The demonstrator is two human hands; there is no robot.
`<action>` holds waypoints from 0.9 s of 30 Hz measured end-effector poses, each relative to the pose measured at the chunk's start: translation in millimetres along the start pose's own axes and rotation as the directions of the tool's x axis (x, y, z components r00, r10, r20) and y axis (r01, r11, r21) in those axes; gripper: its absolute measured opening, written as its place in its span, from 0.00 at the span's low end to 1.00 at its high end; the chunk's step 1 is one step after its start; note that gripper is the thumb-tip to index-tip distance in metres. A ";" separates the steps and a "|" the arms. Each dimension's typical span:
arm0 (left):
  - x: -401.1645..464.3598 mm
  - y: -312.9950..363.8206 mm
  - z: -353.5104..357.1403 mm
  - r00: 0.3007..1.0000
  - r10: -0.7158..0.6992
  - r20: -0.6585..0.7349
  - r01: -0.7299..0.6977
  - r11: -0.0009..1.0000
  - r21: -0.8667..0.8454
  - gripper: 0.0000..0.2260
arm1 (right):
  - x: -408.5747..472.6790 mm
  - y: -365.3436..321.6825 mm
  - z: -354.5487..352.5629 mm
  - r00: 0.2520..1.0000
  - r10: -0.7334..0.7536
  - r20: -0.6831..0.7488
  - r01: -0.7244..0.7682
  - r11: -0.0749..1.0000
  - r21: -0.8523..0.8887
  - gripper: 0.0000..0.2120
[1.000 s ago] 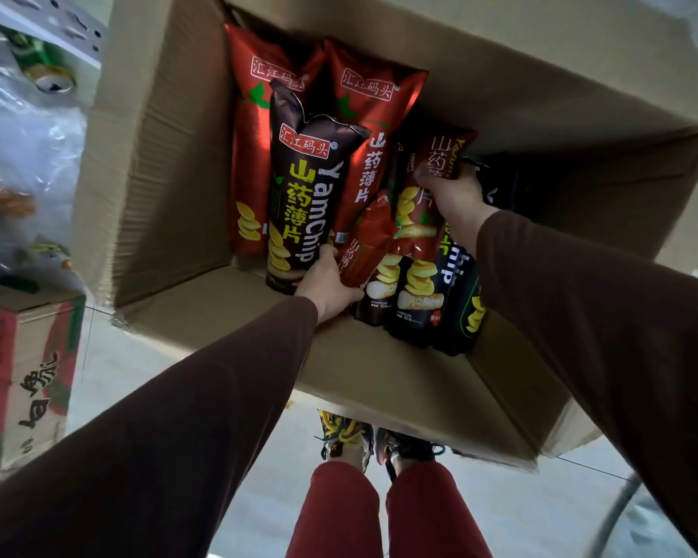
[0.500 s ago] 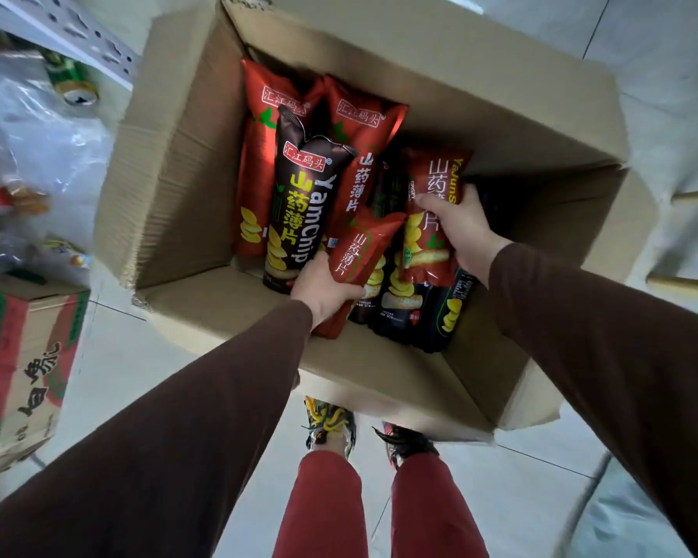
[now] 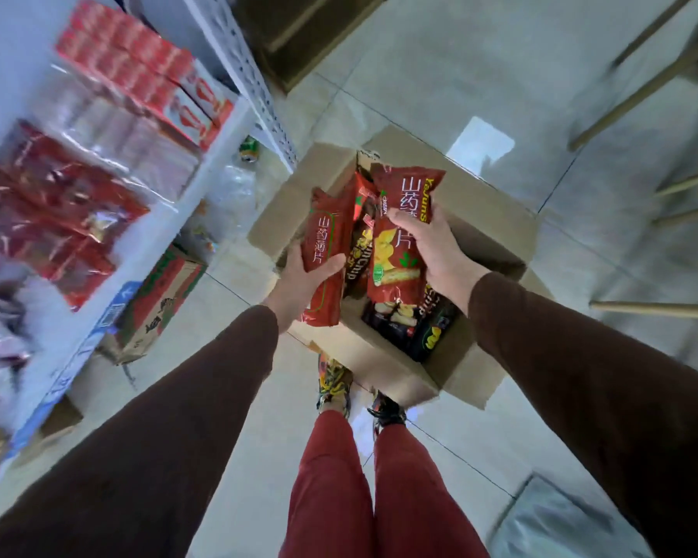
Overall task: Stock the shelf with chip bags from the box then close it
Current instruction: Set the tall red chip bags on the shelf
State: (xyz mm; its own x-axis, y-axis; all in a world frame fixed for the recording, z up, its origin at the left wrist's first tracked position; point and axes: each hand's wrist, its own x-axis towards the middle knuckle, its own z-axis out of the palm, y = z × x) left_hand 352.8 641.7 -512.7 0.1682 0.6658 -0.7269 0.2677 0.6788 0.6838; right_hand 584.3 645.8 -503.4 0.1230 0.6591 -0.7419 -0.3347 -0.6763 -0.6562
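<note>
An open cardboard box (image 3: 383, 368) stands on the floor in front of my feet, with dark and red chip bags (image 3: 403, 324) still inside. My left hand (image 3: 303, 275) grips a red chip bag (image 3: 324, 239) held above the box. My right hand (image 3: 428, 243) grips another red chip bag (image 3: 399, 243) with yellow chips printed on it, also lifted above the box. The white shelf (image 3: 186, 203) runs along the left, blurred, loaded with red packets.
Under the shelf sit a printed red-and-green carton (image 3: 158, 300), clear plastic wrap and a green can (image 3: 248, 149). Wooden furniture legs (image 3: 653, 304) stand at the right. A grey plastic-covered bundle (image 3: 573, 521) lies at bottom right. Tiled floor lies around the box.
Both hands have lifted their red bags up out of the box. The view has pulled back and up, bringing the shelf into sight on the left.
</note>
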 end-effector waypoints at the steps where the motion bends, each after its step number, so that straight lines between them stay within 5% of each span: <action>1: -22.0 15.7 -11.3 1.000 0.017 -0.016 -0.017 0.999 -0.035 0.33 | -19.1 -19.2 15.1 0.999 -0.010 0.034 0.011 1.000 -0.019 0.37; 11: -246.7 116.6 -132.3 0.896 0.189 -0.402 -0.301 0.923 -0.239 0.42 | -204.1 -160.4 185.0 0.879 -0.195 0.434 0.292 0.942 -0.168 0.29; 19: -382.3 140.9 -256.0 0.719 0.293 -0.630 -0.552 0.793 -0.260 0.23 | -317.9 -200.8 351.6 0.671 -0.330 0.664 0.569 0.803 -0.176 0.24; 27: -468.1 139.0 -375.7 0.523 0.393 -0.756 -0.714 0.687 -0.136 0.17 | -402.1 -192.6 502.5 0.493 -0.395 0.775 0.719 0.687 -0.107 0.21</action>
State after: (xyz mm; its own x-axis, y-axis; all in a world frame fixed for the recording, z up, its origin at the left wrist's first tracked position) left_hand -45.1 540.8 -53.3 -0.5238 0.8495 -0.0630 -0.0654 0.0336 0.9973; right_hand 129.9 676.3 -9.5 -0.5312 0.8472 -0.0004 -0.0414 -0.0264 -0.9988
